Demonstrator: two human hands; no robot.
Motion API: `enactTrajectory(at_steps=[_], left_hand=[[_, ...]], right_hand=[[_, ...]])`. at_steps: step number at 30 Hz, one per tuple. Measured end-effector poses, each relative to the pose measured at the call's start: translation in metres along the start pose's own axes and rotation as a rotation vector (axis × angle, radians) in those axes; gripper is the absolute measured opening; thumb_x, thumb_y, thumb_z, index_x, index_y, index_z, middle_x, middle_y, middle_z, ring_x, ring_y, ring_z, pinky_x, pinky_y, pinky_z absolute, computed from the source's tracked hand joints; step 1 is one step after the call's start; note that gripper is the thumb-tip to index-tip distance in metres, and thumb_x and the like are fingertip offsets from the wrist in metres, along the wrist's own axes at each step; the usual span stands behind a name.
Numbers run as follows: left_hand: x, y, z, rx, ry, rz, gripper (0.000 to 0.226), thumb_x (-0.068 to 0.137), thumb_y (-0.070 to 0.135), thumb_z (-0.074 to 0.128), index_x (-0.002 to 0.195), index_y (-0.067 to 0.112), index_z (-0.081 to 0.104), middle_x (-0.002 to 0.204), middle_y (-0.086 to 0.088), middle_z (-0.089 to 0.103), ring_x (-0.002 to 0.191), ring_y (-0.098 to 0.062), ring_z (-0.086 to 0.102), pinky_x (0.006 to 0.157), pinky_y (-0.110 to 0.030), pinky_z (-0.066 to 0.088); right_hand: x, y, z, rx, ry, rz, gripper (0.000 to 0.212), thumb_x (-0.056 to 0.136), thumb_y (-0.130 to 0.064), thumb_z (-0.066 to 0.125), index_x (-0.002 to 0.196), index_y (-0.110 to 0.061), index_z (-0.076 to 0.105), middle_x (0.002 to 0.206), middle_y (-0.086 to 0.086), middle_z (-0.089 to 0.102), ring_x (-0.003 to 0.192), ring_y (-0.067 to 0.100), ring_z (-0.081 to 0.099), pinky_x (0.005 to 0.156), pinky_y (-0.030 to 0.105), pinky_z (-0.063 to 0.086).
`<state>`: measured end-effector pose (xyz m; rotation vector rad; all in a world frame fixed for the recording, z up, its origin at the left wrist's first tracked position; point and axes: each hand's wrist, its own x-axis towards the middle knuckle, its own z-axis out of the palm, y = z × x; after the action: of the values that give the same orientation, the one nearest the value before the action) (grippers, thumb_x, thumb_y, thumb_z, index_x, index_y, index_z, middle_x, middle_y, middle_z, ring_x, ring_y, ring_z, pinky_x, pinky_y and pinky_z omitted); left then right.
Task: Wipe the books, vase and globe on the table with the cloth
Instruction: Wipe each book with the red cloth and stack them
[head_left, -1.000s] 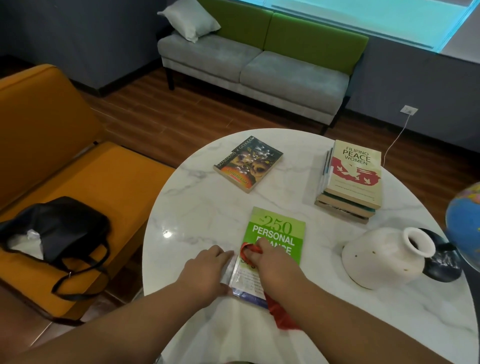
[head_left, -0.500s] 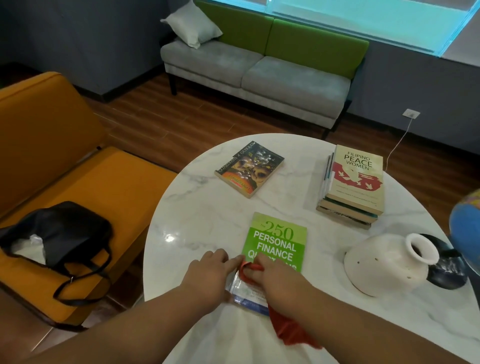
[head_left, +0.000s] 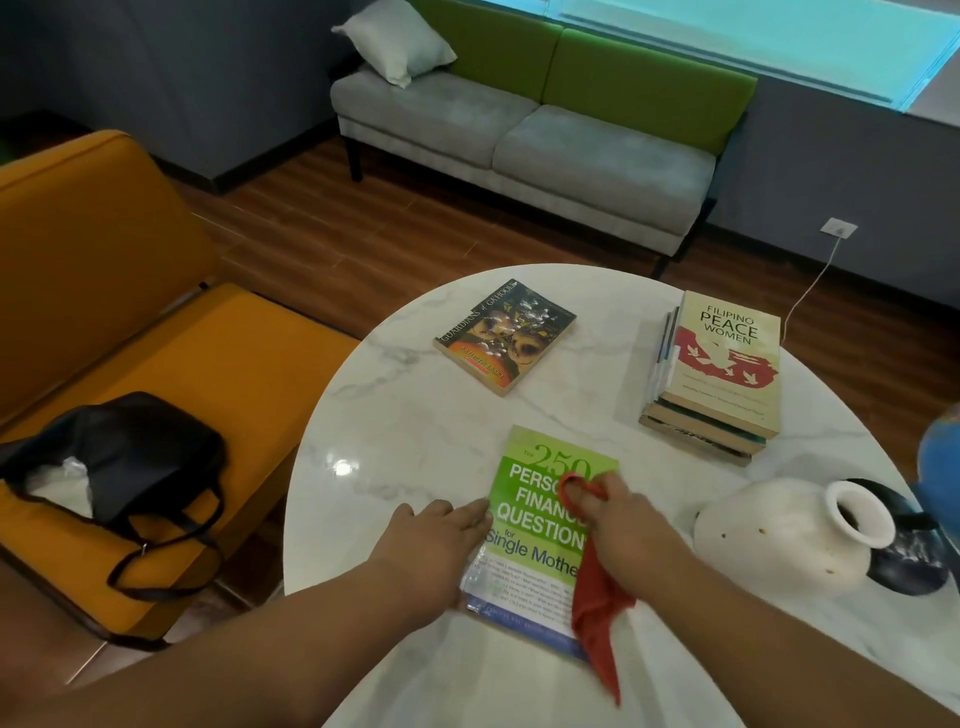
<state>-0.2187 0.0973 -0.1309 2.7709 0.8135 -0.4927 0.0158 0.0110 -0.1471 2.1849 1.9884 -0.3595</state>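
Note:
A green personal finance book (head_left: 535, 519) lies flat near the front of the round marble table (head_left: 415, 431). My right hand (head_left: 623, 519) grips a red cloth (head_left: 597, 618) and presses it on the book's right half. My left hand (head_left: 441, 530) rests flat against the book's left edge. A dark paperback (head_left: 506, 335) lies further back. A stack of books topped by "Filipino Peace Women" (head_left: 722, 369) stands at the right. A white vase (head_left: 789, 535) lies on its side beside a blue globe (head_left: 940, 462) on a dark base, cut off by the frame's right edge.
An orange armchair (head_left: 130, 332) with a black bag (head_left: 119, 457) stands left of the table. A grey and green sofa (head_left: 519, 130) with a white pillow is at the back. A white cable runs to a wall socket (head_left: 839, 227).
My right hand has slid the red cloth up the green book towards its top right, uncovering the lower title. My left hand stays at the book's left edge.

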Motion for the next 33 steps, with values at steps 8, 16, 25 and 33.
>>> enactTrajectory(at_steps=[8,16,25,33], left_hand=[[0.0,0.0,0.001,-0.008,-0.048,-0.003,0.088,0.085,0.05,0.06,0.153,0.029,0.008,0.16,0.014,0.0,0.139,-0.018,0.025,0.098,-0.039,0.033],[0.001,0.001,0.002,-0.011,-0.064,-0.015,0.088,0.087,0.044,0.062,0.153,0.029,0.006,0.16,0.015,-0.002,0.141,-0.017,0.022,0.1,-0.039,0.032],[0.002,0.0,0.002,0.011,-0.076,-0.012,0.086,0.088,0.044,0.06,0.153,0.029,0.004,0.16,0.015,-0.003,0.141,-0.019,0.021,0.101,-0.04,0.031],[0.003,0.001,0.004,0.027,-0.069,-0.017,0.086,0.088,0.043,0.06,0.153,0.029,0.005,0.16,0.014,-0.001,0.138,-0.02,0.024,0.099,-0.04,0.032]], right_hand=[[0.017,-0.021,-0.008,0.074,-0.016,-0.022,0.031,0.099,-0.04,0.04,0.129,-0.035,0.045,0.118,0.001,0.049,0.095,0.02,0.057,0.085,0.034,0.048],[0.04,-0.001,-0.008,0.036,0.074,0.194,0.022,0.097,-0.041,0.04,0.116,-0.031,0.048,0.096,-0.006,0.05,0.073,0.013,0.052,0.058,0.027,0.04],[0.055,-0.008,-0.021,-0.02,-0.024,-0.1,0.03,0.092,-0.052,0.045,0.12,-0.039,0.048,0.115,0.0,0.054,0.094,0.019,0.056,0.079,0.034,0.049],[0.06,-0.039,-0.015,0.165,-0.11,-0.114,0.044,0.096,-0.025,0.045,0.133,-0.046,0.039,0.12,-0.003,0.041,0.104,0.022,0.05,0.09,0.036,0.046]])
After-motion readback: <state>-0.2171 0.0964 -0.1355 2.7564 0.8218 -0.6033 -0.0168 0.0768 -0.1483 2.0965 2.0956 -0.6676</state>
